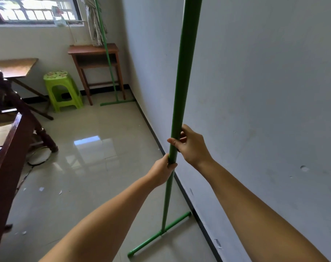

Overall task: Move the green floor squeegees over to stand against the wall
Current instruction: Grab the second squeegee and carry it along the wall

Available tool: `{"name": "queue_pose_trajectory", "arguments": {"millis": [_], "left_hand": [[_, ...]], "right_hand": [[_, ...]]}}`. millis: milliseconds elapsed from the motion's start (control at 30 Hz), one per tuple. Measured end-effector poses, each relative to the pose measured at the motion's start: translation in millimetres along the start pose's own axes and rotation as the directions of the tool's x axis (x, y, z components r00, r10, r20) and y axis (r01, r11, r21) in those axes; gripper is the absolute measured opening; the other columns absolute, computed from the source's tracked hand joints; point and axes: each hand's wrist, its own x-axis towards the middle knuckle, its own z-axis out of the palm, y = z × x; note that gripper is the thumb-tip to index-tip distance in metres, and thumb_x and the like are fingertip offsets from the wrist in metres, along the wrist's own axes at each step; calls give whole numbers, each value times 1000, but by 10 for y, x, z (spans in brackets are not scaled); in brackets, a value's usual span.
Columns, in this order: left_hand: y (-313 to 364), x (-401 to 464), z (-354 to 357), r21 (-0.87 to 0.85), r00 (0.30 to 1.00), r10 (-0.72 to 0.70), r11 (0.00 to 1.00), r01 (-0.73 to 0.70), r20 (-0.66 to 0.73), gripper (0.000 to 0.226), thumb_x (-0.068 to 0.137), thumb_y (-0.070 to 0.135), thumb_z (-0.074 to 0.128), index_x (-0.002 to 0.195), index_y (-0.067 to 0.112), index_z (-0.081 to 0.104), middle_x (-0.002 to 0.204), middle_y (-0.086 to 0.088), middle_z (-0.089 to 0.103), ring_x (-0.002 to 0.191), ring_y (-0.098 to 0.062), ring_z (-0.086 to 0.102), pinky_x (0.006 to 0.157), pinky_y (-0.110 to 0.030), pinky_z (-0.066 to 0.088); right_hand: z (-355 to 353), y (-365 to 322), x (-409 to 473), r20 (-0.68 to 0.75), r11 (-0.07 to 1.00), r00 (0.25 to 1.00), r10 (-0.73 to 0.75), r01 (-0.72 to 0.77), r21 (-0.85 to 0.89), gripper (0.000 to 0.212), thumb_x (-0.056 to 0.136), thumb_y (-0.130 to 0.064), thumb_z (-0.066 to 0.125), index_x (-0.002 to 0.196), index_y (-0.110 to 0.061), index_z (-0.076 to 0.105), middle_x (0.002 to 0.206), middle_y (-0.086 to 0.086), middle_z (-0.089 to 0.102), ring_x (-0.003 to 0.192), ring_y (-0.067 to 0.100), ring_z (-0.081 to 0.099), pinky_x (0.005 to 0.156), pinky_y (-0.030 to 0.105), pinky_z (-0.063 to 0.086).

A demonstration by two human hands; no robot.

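Note:
A green floor squeegee (pixel 183 72) stands upright right in front of me, its crossbar head (pixel 159 234) resting on the tiled floor with one end close to the black skirting of the white wall (pixel 255 91). My left hand (pixel 163 172) is wrapped around its handle. Just above, my right hand (pixel 191 145) holds the same handle from the wall side. A second green squeegee (pixel 109 59) stands at the far corner, head on the floor, handle leaning up beside a wooden side table.
A brown wooden side table (pixel 93 51) and a lime plastic stool (pixel 61 90) stand under the window at the back. Dark wooden furniture (pixel 11 152) fills the left edge. A folding table (pixel 15 68) is at the back left. Glossy tiled floor (pixel 96 167) lies between.

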Motion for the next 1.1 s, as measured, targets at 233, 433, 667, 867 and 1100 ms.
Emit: {"name": "queue_pose_trajectory", "arguments": {"millis": [233, 433, 667, 867, 1100], "left_hand": [[-74, -203, 66, 46, 998, 37, 998, -40, 59, 20, 89, 19, 49, 108, 12, 51, 106, -13, 62, 96, -25, 60, 92, -40, 51], [-30, -279, 222, 38, 995, 54, 998, -58, 87, 25, 90, 21, 48, 114, 12, 50, 110, -14, 62, 100, -27, 60, 93, -43, 51], [51, -257, 220, 34, 995, 31, 999, -35, 93, 26, 90, 19, 48, 115, 11, 49, 111, -14, 61, 101, -28, 60, 93, -41, 51], [26, -308, 240, 19, 996, 33, 999, -34, 78, 25, 90, 19, 48, 114, 11, 49, 110, -15, 61, 100, -27, 60, 92, -41, 52], [35, -321, 249, 28, 997, 27, 999, -29, 71, 25, 90, 18, 49, 113, 9, 48, 109, -15, 61, 99, -26, 61, 90, -39, 53]], "right_hand": [[-35, -38, -299, -29, 996, 998, -57, 54, -76, 35, 79, -28, 63, 105, -7, 54, 102, 12, 68, 92, 24, 66, 77, 19, 47], [-131, 33, -437, -55, 997, 998, -20, 16, -72, 33, 80, -29, 63, 103, -8, 54, 100, 10, 67, 82, 13, 59, 68, 7, 42], [-203, 15, -392, -17, 998, 1000, 26, -27, -56, 33, 80, -27, 63, 106, -9, 53, 103, 10, 67, 89, 21, 64, 73, 14, 45], [-198, -17, -434, -7, 998, 999, 48, -48, -35, 34, 81, -26, 62, 108, -9, 52, 104, 10, 66, 90, 20, 63, 74, 19, 48], [-202, -14, -452, 17, 996, 996, 85, -85, -40, 35, 82, -28, 60, 111, -12, 48, 110, 9, 64, 99, 24, 63, 74, 17, 44]]}}
